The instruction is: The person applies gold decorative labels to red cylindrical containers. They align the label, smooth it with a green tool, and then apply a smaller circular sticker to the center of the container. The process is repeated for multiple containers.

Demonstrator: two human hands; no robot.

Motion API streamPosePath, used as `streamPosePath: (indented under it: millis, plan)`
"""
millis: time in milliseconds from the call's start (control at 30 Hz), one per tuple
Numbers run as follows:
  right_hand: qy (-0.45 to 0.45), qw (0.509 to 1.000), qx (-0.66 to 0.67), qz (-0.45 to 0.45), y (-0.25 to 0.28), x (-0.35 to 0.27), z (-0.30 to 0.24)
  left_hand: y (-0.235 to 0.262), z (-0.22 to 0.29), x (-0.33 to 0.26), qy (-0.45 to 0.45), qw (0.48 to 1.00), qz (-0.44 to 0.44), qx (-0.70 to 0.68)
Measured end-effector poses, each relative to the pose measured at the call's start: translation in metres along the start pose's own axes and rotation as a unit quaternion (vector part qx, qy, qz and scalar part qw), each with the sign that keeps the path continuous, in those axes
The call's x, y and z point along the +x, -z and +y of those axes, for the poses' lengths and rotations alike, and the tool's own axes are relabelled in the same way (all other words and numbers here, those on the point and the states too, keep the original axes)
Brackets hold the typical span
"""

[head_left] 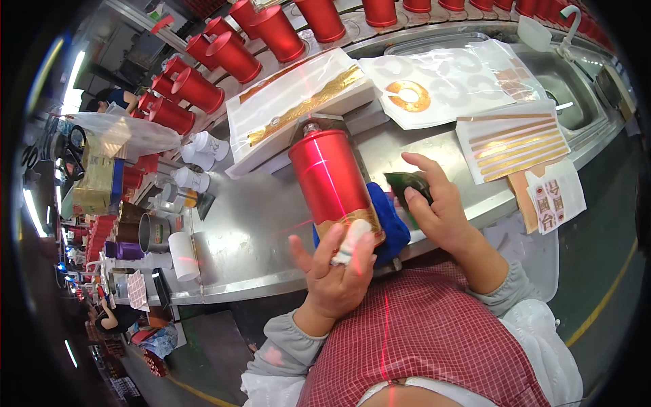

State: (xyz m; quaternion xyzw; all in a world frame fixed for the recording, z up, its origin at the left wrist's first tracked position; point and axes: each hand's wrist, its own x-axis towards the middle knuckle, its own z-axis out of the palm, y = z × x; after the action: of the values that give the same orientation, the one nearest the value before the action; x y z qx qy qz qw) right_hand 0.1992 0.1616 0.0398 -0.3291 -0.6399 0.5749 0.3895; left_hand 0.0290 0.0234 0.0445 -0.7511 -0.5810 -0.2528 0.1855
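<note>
A shiny red bottle (329,173) lies tilted on a stand over the steel bench, its narrow metal neck pointing away from me. A gold band (332,230) runs round its near end. My left hand (336,275) is closed on a white wad (354,241), which looks like cloth or tissue, and presses it against that band. Just right of the bottle, my right hand (437,207) grips a dark green, flat-looking piece (407,186) between thumb and fingers; its exact kind is unclear. Beneath the bottle's near end is a blue cloth (390,224). Thin red laser lines cross the bottle.
Behind the bottle lie sheets of gold decals (305,102). Farther right are ring-shaped decals (408,95), gold strips (519,146) and a sink (573,102). Several red bottles (234,57) line the far edge. White jars (203,149) and a paper roll (183,256) stand left.
</note>
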Motion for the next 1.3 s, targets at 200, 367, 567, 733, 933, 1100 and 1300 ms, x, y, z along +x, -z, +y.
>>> streamPosePath:
  millis: [200,367,567,733,933,1100,1300]
  plan:
    - [0.083,0.988,-0.118,-0.048,0.009,0.004,-0.013,0.002,-0.004,-0.007,0.036,0.995,0.016,-0.093]
    - [0.408,0.876,-0.22,-0.132,-0.001,0.028,-0.019,-0.008,0.0,-0.003,0.204,0.967,0.013,-0.151]
    - [0.297,0.918,-0.164,-0.207,-0.004,0.067,-0.022,-0.008,-0.008,-0.004,0.18,0.977,0.007,-0.113]
    - [0.284,0.885,-0.093,-0.357,-0.012,0.047,-0.039,-0.011,-0.01,-0.008,0.192,0.974,0.027,-0.118]
    - [0.344,0.871,-0.156,-0.315,-0.016,0.052,-0.038,-0.013,-0.01,-0.009,0.223,0.964,0.022,-0.146]
    - [0.409,0.868,-0.243,-0.144,-0.016,0.067,-0.036,-0.014,-0.01,-0.009,0.215,0.966,0.017,-0.143]
    - [0.398,0.869,-0.29,-0.042,-0.013,0.072,-0.023,-0.015,-0.011,-0.014,0.223,0.962,0.02,-0.153]
